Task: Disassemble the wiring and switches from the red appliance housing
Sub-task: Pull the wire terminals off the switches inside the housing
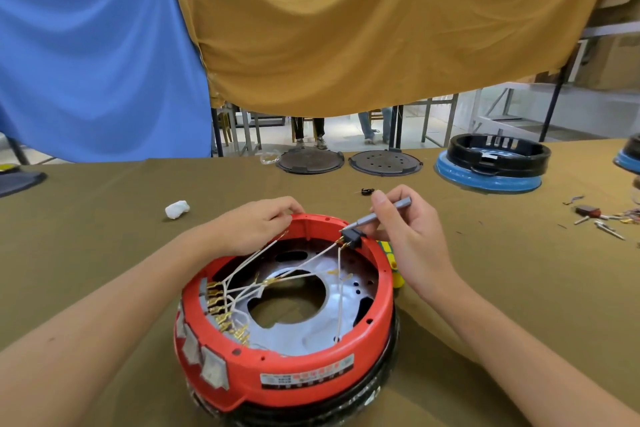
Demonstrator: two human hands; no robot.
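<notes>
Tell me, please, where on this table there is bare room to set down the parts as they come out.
Bare cloth lies left of the red housing, between it and the white wad, and right of it, short of the loose terminals. The far edge is crowded with two round plates and a black ring.

Head view, forward-down, close over table point(104, 253)

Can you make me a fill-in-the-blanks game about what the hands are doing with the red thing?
1. The right hand holds a grey ____.
2. The left hand grips the rim of the ____ housing.
3. The wires inside are ____.
4. The tool's tip touches a small ____ switch.

Missing words: screwdriver; red; white; black
</notes>
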